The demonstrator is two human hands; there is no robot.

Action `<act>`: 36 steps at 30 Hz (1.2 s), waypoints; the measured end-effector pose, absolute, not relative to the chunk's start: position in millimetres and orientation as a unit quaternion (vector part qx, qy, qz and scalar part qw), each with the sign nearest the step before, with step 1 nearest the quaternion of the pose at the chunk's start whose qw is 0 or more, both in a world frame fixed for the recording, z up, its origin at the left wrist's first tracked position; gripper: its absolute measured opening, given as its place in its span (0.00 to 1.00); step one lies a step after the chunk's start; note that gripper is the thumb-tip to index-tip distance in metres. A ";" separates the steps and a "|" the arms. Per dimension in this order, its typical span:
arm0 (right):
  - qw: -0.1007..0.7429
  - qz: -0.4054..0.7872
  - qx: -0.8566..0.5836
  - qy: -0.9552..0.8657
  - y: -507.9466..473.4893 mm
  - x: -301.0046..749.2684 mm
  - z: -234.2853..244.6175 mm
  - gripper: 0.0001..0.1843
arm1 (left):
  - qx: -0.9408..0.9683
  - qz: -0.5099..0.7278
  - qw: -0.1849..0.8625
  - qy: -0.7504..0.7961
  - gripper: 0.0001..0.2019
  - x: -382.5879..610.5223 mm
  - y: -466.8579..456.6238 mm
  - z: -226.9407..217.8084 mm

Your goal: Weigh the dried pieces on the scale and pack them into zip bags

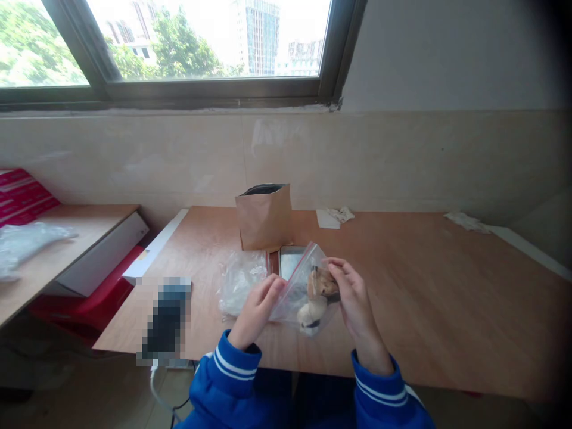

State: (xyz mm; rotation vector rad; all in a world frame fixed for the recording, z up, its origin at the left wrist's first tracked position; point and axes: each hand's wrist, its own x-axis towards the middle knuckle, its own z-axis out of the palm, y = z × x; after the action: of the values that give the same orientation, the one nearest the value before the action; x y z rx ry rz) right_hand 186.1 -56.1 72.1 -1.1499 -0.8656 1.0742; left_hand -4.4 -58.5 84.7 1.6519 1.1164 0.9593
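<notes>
Both hands work at a clear zip bag [288, 307] in the lower centre of the frame: the left hand [258, 307] pinches it near its red-lined edge, and the right hand [355, 292] pinches its right side beside a brown and cream item [318, 305], seemingly inside. The step in hand looks like adjusting the item within the bag, above the tabletop [447, 298]; a next move would call for steadying that edge. Whether the right fingers are inside the film, or the zip sealed, I cannot tell. The bag partly covers a dark-rimmed flat thing [289, 260]; a dark object [166, 322] lower left is pixelated
</notes>
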 end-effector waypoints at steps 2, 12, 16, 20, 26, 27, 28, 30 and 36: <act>0.617 0.456 -0.505 -0.396 -54.3 180.1 70.7 0.21 | 0.641 0.381 0.523 0.412 0.16 -2.2 -62.5 85.8; 0.516 0.348 -0.536 -0.571 -79.2 146.0 78.4 0.15 | 0.579 0.467 0.515 0.425 0.14 17.7 -72.2 76.3; 0.451 0.397 -0.497 -0.625 -83.4 143.5 80.6 0.15 | 0.547 0.467 0.550 0.425 0.23 21.9 -77.0 73.1; 0.431 0.391 -0.492 -0.647 -83.6 147.9 80.2 0.14 | 0.525 0.445 0.590 0.422 0.28 21.7 -76.6 69.4; 0.391 0.330 -0.529 -0.677 -85.3 149.5 81.2 0.13 | 0.614 0.435 0.456 0.475 0.20 23.7 -75.2 75.5; 0.381 0.323 -0.537 -0.680 -85.3 149.0 81.0 0.12 | 0.625 0.425 0.444 0.481 0.20 24.6 -75.2 77.0; 0.372 0.316 -0.545 -0.682 -85.3 148.5 80.6 0.12 | 0.633 0.415 0.435 0.487 0.21 25.4 -75.3 78.2; 0.358 0.310 -0.559 -0.681 -85.1 147.7 79.6 0.11 | 0.644 0.402 0.425 0.494 0.21 26.3 -75.7 79.4; 0.365 0.349 -0.542 -0.672 -85.8 148.7 78.2 0.12 | 0.653 0.391 0.430 0.486 0.18 22.8 -75.5 76.8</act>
State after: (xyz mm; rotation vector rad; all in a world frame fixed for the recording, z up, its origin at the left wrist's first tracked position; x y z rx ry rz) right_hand 148.7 -85.8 78.2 -1.3942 -1.7286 0.8975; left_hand 22.8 -75.5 76.8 1.6288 1.2130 0.9766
